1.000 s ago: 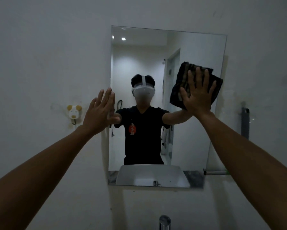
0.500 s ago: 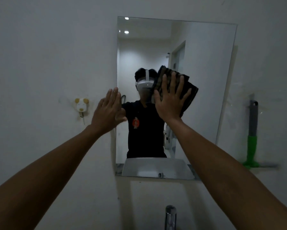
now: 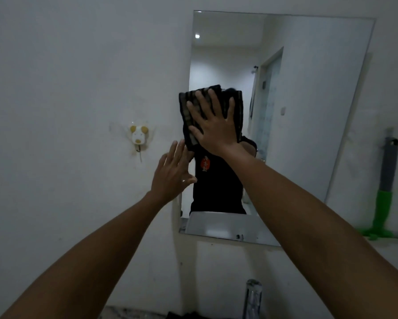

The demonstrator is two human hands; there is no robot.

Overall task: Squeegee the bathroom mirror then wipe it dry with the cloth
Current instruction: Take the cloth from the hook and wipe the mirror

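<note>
The rectangular mirror [image 3: 308, 107] hangs on the white wall ahead. My right hand [image 3: 214, 125] lies flat with spread fingers on a dark striped cloth [image 3: 188, 111], pressing it against the glass near the mirror's left edge. My left hand [image 3: 172, 173] is open with fingers together, palm against the wall at the mirror's left edge, just below the cloth. It holds nothing. The squeegee [image 3: 384, 192], with a grey and green handle, hangs on the wall to the right of the mirror, its green head at the bottom.
A small animal-shaped wall hook [image 3: 138, 137] is stuck on the wall left of the mirror. A chrome tap [image 3: 252, 298] stands at the bottom edge below the mirror. The mirror reflects a person in a black shirt and a white basin.
My right hand slid the cloth leftward across the mirror, from its right side to near its left edge. My left hand stayed at the left edge. The view shifted left.
</note>
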